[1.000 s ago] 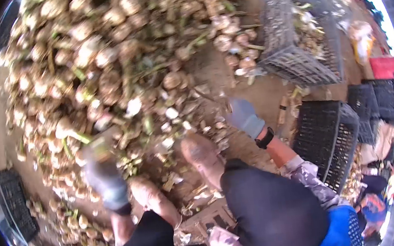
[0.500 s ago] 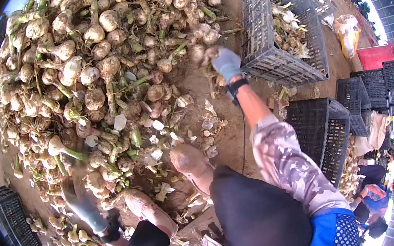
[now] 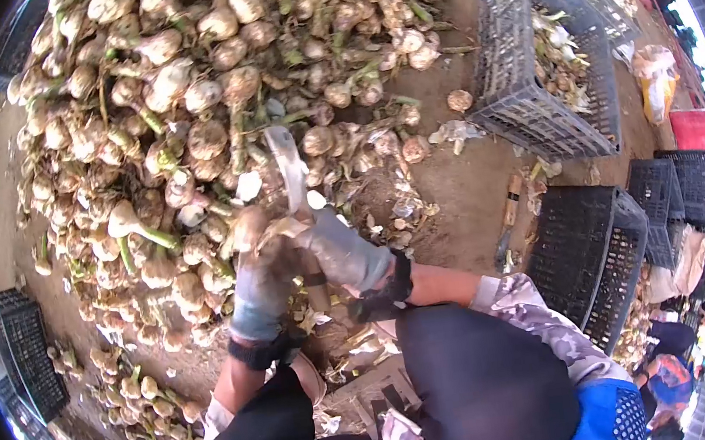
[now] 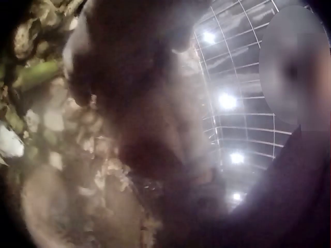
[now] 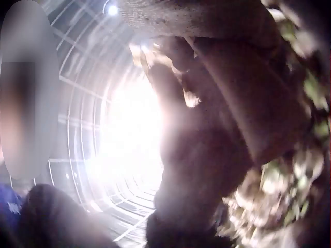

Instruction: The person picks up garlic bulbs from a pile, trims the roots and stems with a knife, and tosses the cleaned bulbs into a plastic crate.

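Observation:
In the head view, both gloved hands are close together over the front edge of a garlic heap (image 3: 206, 137). My left hand (image 3: 260, 288) grips a garlic bulb (image 3: 250, 228), its fingers partly hidden. Beside it my right hand (image 3: 346, 251) is curled round a knife; the pale blade (image 3: 289, 166) points away over the heap and the handle (image 3: 317, 290) shows below the hand. Papery skin lies between the hands. In the left wrist view the left hand (image 4: 139, 93) is dark and blurred. The right wrist view shows the right hand (image 5: 201, 134) dark against glare.
A grey crate (image 3: 532, 105) holding garlic lies right of the heap, with a black crate (image 3: 571, 246) nearer. Between lies another knife (image 3: 508, 214). More crates (image 3: 25, 352) stand at left. My knees and shoes are below the hands; another person (image 3: 667, 379) is at lower right.
My right hand has come back from the heap's right side to the middle. My left hand has moved up and right to meet it. A loose bulb now lies near the grey crate.

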Available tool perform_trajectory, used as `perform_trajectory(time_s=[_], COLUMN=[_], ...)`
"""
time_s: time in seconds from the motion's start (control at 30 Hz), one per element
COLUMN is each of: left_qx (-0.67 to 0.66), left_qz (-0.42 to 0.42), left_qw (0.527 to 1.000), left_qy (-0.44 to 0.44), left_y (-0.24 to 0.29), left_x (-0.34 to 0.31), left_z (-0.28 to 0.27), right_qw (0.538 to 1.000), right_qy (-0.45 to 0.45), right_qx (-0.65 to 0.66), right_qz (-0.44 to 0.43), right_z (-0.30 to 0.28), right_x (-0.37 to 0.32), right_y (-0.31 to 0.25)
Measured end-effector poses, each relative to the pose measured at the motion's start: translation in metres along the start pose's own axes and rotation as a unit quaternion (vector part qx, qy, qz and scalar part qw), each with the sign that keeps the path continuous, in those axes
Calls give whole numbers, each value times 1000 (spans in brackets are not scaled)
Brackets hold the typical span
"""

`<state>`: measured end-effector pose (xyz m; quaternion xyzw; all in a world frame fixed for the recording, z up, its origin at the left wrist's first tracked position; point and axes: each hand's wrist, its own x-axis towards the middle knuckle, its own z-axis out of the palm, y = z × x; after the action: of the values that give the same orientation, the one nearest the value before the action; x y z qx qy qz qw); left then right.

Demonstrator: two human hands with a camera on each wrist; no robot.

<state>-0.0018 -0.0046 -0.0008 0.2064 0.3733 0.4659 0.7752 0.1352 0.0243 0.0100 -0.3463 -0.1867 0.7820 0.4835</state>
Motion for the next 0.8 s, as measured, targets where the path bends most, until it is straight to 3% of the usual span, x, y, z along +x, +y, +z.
perform_trajectory(time_s=[0.07,0.1,0.13,0.17,0.2,0.23,0.27,0.33,0.37,0.4,0.43,0.47,0.53,0.6,0.63,0.73,0.8], left_qx=[50,273,456,601,710,404,90,217,283,282,383,478,449,499,320,346,353], left_qz=[-13,105,130,295,435,260,160,147,175,175,219,259,251,128,156,92,138], left_qw=[998,956,880,742,552,868,960,949,931,931,882,821,844,851,930,932,925], left_qy=[20,14,17,35,45,129,210,178,152,154,165,173,153,101,94,49,39], left_y=[8,-3,-8,11,26,19,20,15,7,0,-2,-2,2,8,2,4,-4], left_x=[1,6,12,10,7,4,2,-5,-8,-4,2,6,0,-5,0,-9,-9], left_z=[16,2,-26,-20,-8,-5,8,3,-5,-11,-11,-10,-5,-1,0,-2,-9], right_qw=[959,899,891,762,698,696,679,611,613,567,519,520,466,460,453,470,480], right_qy=[56,25,-48,-26,-5,39,21,-77,-79,-94,-108,-108,-111,-118,-126,-150,-155], right_qx=[-271,-432,-440,-636,-695,-705,-678,-711,-711,-744,-775,-775,-806,-806,-807,-800,-795], right_qz=[57,72,-100,-116,-173,-126,-281,-339,-337,-341,-344,-343,-349,-352,-358,-342,-336], right_z=[-5,-2,-25,-18,-35,-13,-19,-13,-6,2,5,5,5,4,3,-2,-10], right_x=[3,0,4,-4,-1,-9,-6,-9,-11,-11,-11,-12,-11,-11,-11,-11,-11], right_y=[-8,-21,2,-15,-7,-29,-29,-42,-43,-43,-43,-43,-43,-41,-40,-43,-42])
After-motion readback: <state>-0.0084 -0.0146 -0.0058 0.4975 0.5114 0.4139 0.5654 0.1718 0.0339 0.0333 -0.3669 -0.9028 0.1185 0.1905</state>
